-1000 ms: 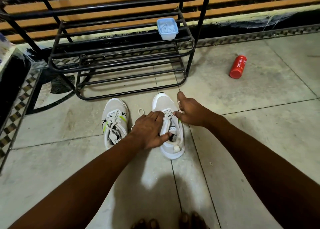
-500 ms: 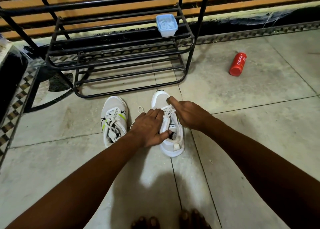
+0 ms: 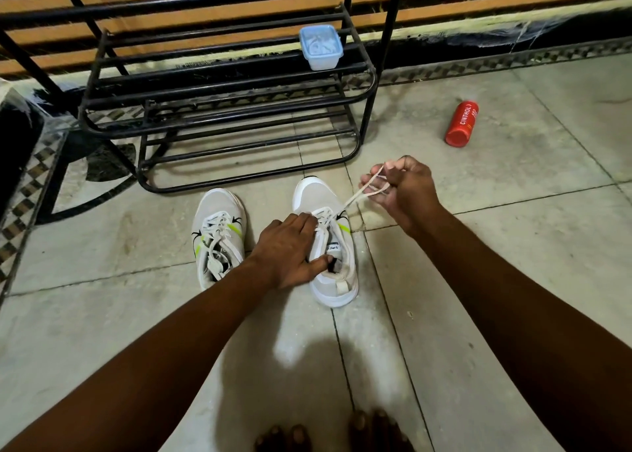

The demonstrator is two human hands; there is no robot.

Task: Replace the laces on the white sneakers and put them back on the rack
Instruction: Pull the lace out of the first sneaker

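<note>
Head camera view, looking down at a tiled floor (image 3: 478, 280). The right hand (image 3: 403, 191) had its fingers curled round a white lace (image 3: 355, 195), pulled up taut from the right sneaker (image 3: 328, 243). The left hand (image 3: 287, 250) pressed down on that sneaker, fingers on the laced front and thumb at the opening. The left sneaker (image 3: 219, 233) sat just beside it, laced. Both shoes stood on the floor in front of a black metal rack (image 3: 225, 86). A small blue tub (image 3: 321, 46) rested on the rack. A red bottle (image 3: 461, 123) lay well apart to the right.
</note>
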